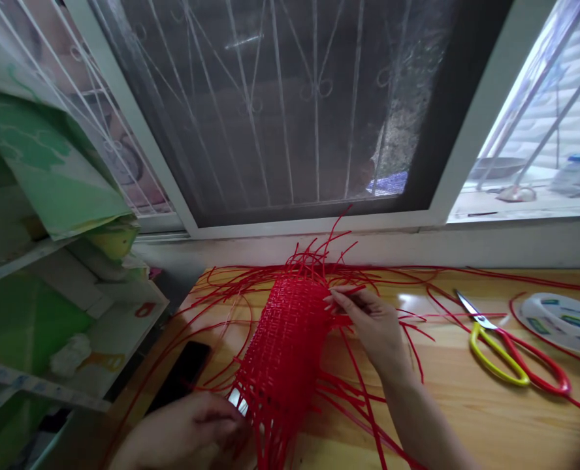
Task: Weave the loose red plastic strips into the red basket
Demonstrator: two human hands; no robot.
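A tube-like red woven piece [290, 333] lies lengthwise on the wooden table [451, 405], loose red strands spreading from its far end, near end and right side. At its upper right edge, my right hand [366, 316] is closed, with thumb and index finger pinching a red strand. My left hand [206, 424] is beside the lower left edge of the weave, its fingers curled and partly blurred; what they hold, if anything, cannot be made out. A small pale shiny patch shows between that hand and the weave.
Scissors [500, 356] with yellow and red handles lie at the right, blades partly apart. Beyond them is a white round container [564, 320]. A black phone [182, 372] rests left of the weave. Shelves [133, 326] stand at the left, and a barred window [280, 117] rises behind the table.
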